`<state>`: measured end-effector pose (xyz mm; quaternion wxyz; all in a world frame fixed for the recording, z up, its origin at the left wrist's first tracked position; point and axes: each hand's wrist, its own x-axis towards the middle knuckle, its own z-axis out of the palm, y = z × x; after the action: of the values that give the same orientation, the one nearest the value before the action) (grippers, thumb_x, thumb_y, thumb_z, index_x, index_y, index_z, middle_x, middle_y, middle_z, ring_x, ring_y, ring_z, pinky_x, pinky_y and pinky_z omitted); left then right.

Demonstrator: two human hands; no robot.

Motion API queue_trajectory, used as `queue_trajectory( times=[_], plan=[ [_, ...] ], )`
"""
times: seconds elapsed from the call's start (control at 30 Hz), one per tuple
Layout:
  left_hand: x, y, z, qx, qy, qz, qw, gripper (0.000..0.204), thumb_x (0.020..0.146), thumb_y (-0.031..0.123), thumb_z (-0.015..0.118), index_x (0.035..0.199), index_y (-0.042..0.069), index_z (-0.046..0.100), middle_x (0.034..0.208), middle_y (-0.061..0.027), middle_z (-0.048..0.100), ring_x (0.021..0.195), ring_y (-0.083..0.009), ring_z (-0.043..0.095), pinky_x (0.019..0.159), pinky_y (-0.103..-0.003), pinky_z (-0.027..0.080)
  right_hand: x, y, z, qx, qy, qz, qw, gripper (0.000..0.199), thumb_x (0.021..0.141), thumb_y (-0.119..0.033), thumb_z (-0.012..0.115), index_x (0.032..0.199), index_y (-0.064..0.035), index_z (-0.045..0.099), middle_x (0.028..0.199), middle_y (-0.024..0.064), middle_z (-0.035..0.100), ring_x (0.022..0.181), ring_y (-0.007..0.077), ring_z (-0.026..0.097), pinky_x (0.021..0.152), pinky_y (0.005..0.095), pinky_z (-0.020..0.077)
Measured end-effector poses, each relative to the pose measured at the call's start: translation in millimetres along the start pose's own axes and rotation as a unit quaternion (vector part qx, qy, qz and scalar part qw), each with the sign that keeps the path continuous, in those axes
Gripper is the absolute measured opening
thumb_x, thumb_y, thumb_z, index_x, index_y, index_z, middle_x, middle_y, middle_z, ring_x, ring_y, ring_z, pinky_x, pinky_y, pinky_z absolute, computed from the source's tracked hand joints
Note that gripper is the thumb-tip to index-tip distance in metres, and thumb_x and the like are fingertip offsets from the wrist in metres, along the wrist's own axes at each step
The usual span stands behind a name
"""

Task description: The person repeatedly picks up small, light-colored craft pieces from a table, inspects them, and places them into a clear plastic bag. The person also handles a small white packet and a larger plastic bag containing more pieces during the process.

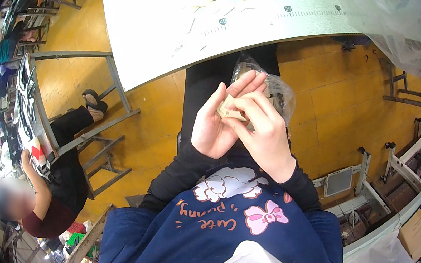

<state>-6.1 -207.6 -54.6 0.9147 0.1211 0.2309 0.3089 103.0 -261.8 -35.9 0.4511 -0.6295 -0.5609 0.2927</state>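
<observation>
"Where are the cream pieces (226, 106)?"

"Against my left hand (211, 126), palm spread and slightly cupped; my right hand (270, 126) pinches them."

"What could go wrong?"

"A loose pinch or a tilted palm could spill them toward the clear bag (284, 94) beyond, near the white table (144, 27)."

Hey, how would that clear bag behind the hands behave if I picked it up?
The bag would probably flop, since its film looks thin and crumpled. It may feel slippery, given its glossy shine. Its weight is hard to judge: the right hand partly hides it.
</observation>
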Motion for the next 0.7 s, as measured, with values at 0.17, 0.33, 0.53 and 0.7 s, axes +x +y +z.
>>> queue_trajectory(
  times=[0.17,0.33,0.53,0.7],
  plan=[
    [-1.7,1.7,-5.8,-0.063,-0.003,-0.021,0.998,0.063,0.107,0.044,0.028,0.151,-0.001,0.03,0.158,-0.0167,0.032,0.147,-0.0266,0.029,0.119,-0.04,0.028,-1.7,-0.4,-14.7,0.082,-0.007,0.048,0.995,0.016,0.077,0.001,0.078,0.089,-0.0016,0.067,0.083,0.0065,0.066,0.074,0.0167,0.063,0.065,0.0277,0.0504],
    [-1.0,13.3,-17.0,-0.154,-0.023,0.01,0.988,0.059,0.107,0.039,0.033,0.152,0.0,0.029,0.158,-0.0172,0.031,0.147,-0.0276,0.029,0.121,-0.04,0.026,-4.7,2.8,-45.0,0.15,0.006,0.078,0.986,0.026,0.075,0.0,0.08,0.098,-0.0008,0.068,0.091,0.008,0.064,0.078,0.013,0.061,0.07,0.0256,0.0481],
    [-5.6,18.4,-14.6,-0.011,0.004,0.056,0.998,0.061,0.107,0.038,0.035,0.155,0.003,0.021,0.161,-0.0156,0.023,0.149,-0.026,0.024,0.123,-0.042,0.022,-2.7,5.3,-40.4,-0.066,-0.001,0.034,0.997,0.032,0.08,-0.012,0.078,0.11,-0.0034,0.068,0.104,0.011,0.062,0.087,0.0238,0.063,0.077,0.0332,0.0516],
    [-8.6,1.2,-5.0,0.077,-0.049,0.065,0.994,0.067,0.105,0.047,0.035,0.156,0.005,0.021,0.163,-0.0155,0.021,0.151,-0.028,0.019,0.121,-0.045,0.021,1.4,-4.9,-7.5,0.061,0.029,0.021,0.998,0.026,0.083,-0.006,0.076,0.107,-0.0011,0.068,0.099,0.01,0.067,0.083,0.0179,0.066,0.071,0.0299,0.0524]
  ],
)
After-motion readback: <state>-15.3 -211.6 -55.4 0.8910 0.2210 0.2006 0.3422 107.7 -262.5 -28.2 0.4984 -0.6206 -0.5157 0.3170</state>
